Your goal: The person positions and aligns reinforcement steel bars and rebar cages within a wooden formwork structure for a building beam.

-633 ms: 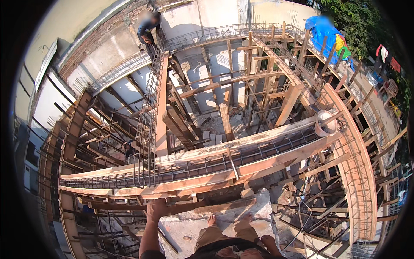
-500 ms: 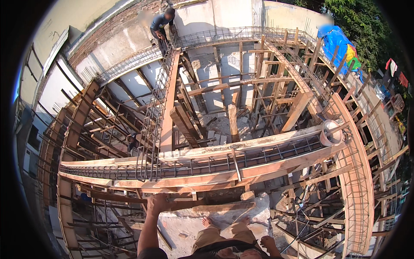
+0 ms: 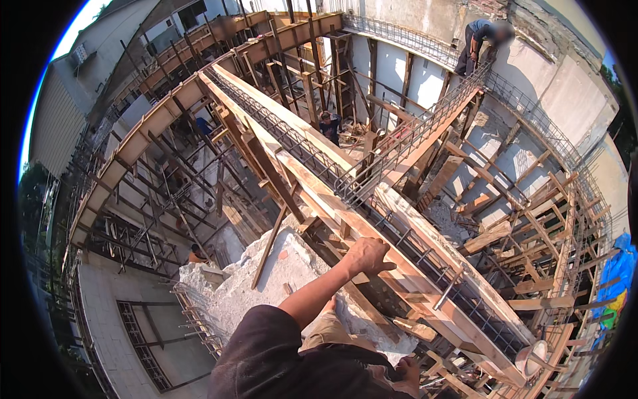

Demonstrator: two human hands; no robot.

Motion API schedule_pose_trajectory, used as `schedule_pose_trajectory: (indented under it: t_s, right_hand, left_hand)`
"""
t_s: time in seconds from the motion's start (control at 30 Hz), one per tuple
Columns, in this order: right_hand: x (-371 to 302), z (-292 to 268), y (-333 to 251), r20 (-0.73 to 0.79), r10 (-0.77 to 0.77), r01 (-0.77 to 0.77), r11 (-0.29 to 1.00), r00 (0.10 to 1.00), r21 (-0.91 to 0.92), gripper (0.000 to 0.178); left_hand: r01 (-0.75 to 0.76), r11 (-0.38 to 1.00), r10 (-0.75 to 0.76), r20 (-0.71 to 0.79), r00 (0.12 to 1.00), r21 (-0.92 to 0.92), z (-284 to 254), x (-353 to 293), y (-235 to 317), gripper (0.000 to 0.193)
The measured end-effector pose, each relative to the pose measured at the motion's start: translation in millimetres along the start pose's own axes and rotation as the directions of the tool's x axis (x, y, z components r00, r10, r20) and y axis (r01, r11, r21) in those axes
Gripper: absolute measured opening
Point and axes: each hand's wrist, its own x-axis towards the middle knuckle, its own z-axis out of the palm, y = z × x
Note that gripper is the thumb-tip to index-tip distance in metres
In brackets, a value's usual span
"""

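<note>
where the far left drops away, a pale corrugated wall (image 3: pixel 56 126) beside a curved wooden formwork beam (image 3: pixel 126 159) propped on a thicket of dark struts. below that, a tiled roof surface (image 3: pixel 113 312) with a barred window grille (image 3: pixel 143 346). a little further in, a person in orange (image 3: pixel 195 254) down among the props, just beside a rough grey concrete slab (image 3: pixel 266 279) with broken edges. lower middle, a dark sleeve (image 3: pixel 266 359) and a bare forearm reaching up and to the right. left hand (image 3: pixel 367 256) planted palm down on the near side board of the long wooden beam form (image 3: pixel 312 179), fingers curled over its edge, gripping the board and nothing loose. inside that form, a steel rebar cage (image 3: pixel 399 233) running from upper left to lower right. past the middle, a second form with rebar (image 3: pixel 425 126) branching off toward the top right, where a person in dark clothes (image 3: pixel 475 46) bends over by a grey wall. another person (image 3: pixel 329 123) lower down among the timbers. right hand (image 3: pixel 407 369) at the bottom edge, low beside the form, mostly cut off; cannot tell how open, or whether holding anything. further right, a round pale bucket (image 3: pixel 531 359) at the form's end, then wooden scaffolding (image 3: pixel 545 239), then a blue tarpaulin (image 3: pixel 615 272) at the far right rim.
</note>
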Motion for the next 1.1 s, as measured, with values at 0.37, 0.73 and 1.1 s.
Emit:
schedule_pose_trajectory:
  t_s: [0.37, 0.73, 1.1]
  right_hand:
    - [36.0, 139.8, -454.3, -0.153, -0.850, 0.778, 0.524, 0.504, -0.347, 0.042]
    - [44.9, 189.5, -487.1, 0.038, -0.907, 0.797, 0.348, 0.420, -0.494, 0.046]
    - [23.9, 167.8, -456.6, -0.167, -0.742, 0.750, 0.661, 0.649, -0.020, 0.058]
  left_hand:
    - [-0.054, 0.945, -0.012, -0.200, 0.980, -0.321, 38.1, 25.4, -20.8, 0.023]
    - [-0.283, 0.746, -0.030, -0.454, 0.890, -0.603, 83.9, 28.4, -40.4, 0.025]
    - [0.090, 0.751, -0.337, -0.262, 0.904, -0.654, 28.9, -9.3, -31.6, 0.039]
